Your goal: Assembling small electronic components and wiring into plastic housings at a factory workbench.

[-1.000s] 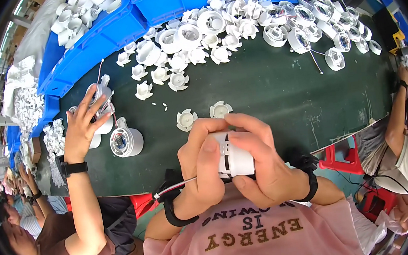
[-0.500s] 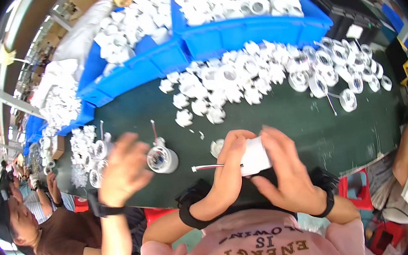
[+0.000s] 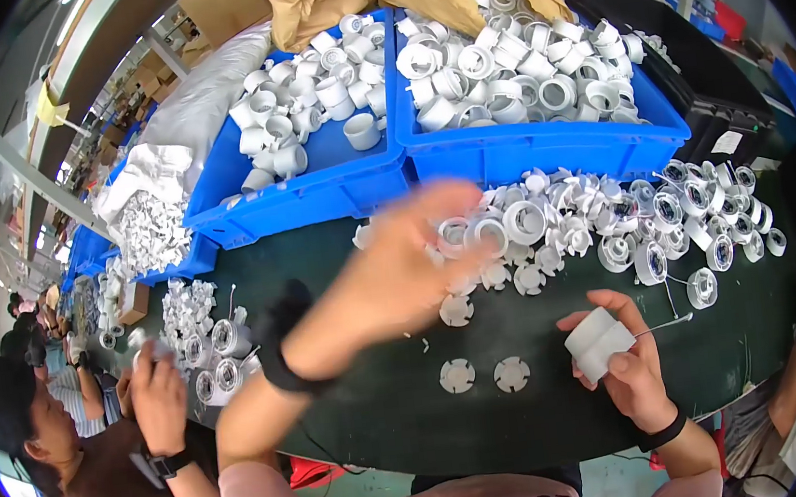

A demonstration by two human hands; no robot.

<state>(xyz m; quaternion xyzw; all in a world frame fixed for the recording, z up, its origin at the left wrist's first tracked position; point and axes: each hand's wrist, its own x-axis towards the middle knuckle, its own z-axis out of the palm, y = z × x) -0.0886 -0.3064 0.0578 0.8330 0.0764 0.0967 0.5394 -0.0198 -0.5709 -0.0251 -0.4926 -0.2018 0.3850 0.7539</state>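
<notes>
My right hand (image 3: 635, 364) is closed around a white cylindrical housing (image 3: 598, 342), holding it tilted just above the table; a thin wire lead (image 3: 663, 324) sticks out from it to the right. Smeared by motion, my left hand (image 3: 399, 258) reaches forward over the near edge of a heap of white plastic parts (image 3: 559, 207). Its thumb and fingers look apart, with white rings showing between and beyond them; I make out nothing held. Two flat white notched discs, a left one (image 3: 457, 376) and a right one (image 3: 512, 374), lie on the table between my arms.
Two blue bins, a left one (image 3: 316, 202) and a right one (image 3: 542, 141), hold white cup-shaped parts. Clear-faced ring units (image 3: 652, 261) with wires are heaped at right. A black crate (image 3: 678, 54) stands behind. At left, a co-worker's hand (image 3: 159, 400) holds a small white piece.
Both hands were at the white housing earlier. Now only my right hand has it, farther right, and my left hand has moved forward to the heap. The co-worker's hand has drawn back left.
</notes>
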